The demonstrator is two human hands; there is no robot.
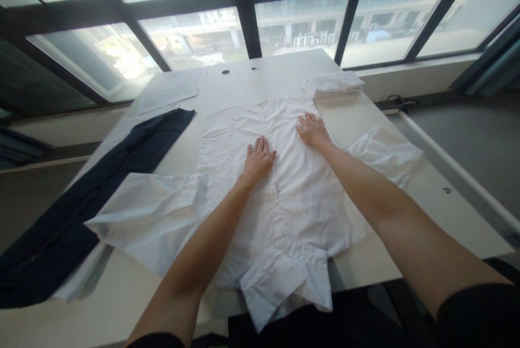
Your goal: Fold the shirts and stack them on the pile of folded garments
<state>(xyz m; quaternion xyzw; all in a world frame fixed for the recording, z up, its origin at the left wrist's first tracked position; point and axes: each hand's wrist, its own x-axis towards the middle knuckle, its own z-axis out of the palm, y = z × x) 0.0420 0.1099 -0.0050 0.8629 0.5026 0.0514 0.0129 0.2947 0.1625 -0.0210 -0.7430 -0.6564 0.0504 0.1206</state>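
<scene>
A white short-sleeved shirt (pixel 284 196) lies spread front-up on the white table (pixel 385 261), its collar hanging over the near edge and its sleeves out to both sides. My left hand (pixel 258 157) rests flat on the shirt's middle with the fingers stretched out. My right hand (pixel 312 129) lies flat a little farther away, near the shirt's far right part, fingers spread. Neither hand holds anything.
A dark navy garment (pixel 101 191) stretches along the table's left side. A stack of folded white cloth (pixel 333 86) sits at the far right, beyond the shirt. Another white cloth (pixel 170 88) lies at the far left. Large windows run behind the table.
</scene>
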